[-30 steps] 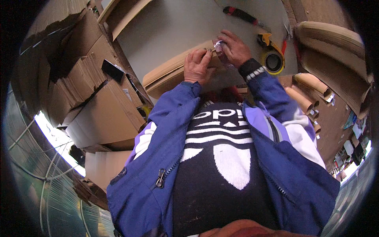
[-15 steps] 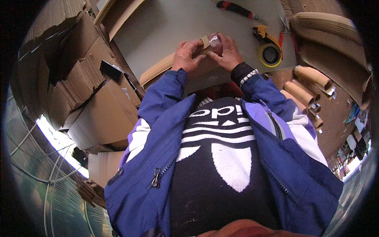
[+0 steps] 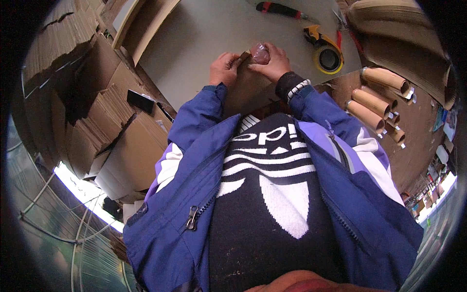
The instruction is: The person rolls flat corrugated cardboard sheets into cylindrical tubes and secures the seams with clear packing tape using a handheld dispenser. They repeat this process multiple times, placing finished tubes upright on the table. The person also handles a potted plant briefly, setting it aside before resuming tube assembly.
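Between my forearms a brown cardboard piece (image 3: 249,90) hangs over the near edge of the grey table. The fingers of my left hand (image 3: 224,69) are closed on its dark upper end. A shiny, pinkish, see-through rounded thing (image 3: 260,53) is gripped by my right hand (image 3: 276,63), close against that end; its exact kind is not clear. My two hands are a short gap apart. On the table to the right lie a yellow tape dispenser (image 3: 317,39) with a roll of tape (image 3: 329,60) and a red-and-black handled tool (image 3: 278,9).
Red-handled scissors (image 3: 339,36) lie at the table's (image 3: 204,34) right side. Several rolled cardboard tubes (image 3: 370,116) and a large bent cardboard stack (image 3: 399,48) are at the right. Stacked cardboard (image 3: 104,117) and a dark phone-like slab (image 3: 141,101) are at the left.
The pale curved cardboard strip under my left hand no longer shows; a brown face shows between my forearms. My hands have shifted slightly left, and more of the pinkish thing is visible.
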`<state>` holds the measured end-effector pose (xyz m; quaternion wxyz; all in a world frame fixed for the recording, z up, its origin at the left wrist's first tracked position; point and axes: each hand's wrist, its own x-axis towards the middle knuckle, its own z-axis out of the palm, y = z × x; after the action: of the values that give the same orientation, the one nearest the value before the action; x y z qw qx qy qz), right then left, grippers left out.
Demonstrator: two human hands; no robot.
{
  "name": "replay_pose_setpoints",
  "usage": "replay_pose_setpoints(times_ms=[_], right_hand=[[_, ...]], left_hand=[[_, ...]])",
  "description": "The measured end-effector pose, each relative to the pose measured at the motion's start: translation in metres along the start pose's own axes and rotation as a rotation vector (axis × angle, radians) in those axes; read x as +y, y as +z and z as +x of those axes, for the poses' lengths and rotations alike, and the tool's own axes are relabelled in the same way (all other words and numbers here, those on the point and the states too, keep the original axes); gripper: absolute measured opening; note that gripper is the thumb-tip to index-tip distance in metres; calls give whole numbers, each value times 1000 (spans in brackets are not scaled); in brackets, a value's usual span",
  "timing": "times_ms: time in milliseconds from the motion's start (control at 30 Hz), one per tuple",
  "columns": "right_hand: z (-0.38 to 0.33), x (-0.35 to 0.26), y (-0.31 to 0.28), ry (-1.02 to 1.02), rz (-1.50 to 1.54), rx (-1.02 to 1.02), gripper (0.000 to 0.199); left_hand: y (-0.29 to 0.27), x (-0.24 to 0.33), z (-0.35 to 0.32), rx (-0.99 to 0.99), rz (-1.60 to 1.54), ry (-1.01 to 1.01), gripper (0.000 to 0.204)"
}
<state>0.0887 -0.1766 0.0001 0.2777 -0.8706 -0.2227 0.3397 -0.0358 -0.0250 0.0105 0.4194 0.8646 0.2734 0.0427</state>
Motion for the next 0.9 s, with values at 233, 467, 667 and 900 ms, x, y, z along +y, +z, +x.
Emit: replay_pose_setpoints(times_ms=[233, 467, 667, 900], right_hand=[[0, -7, -2, 72, 12, 4, 90], [7, -14, -3, 161, -14, 10, 86], [7, -18, -6, 200, 76, -28, 85], [11, -20, 3, 260, -44, 24, 78]], left_hand=[[-8, -2, 2, 8, -67, 5, 11], [-9, -15, 11, -84, -109, 44, 12], [-22, -18, 15, -139, -126, -2, 11], [-24, -22, 14, -189, -61, 117, 16]])
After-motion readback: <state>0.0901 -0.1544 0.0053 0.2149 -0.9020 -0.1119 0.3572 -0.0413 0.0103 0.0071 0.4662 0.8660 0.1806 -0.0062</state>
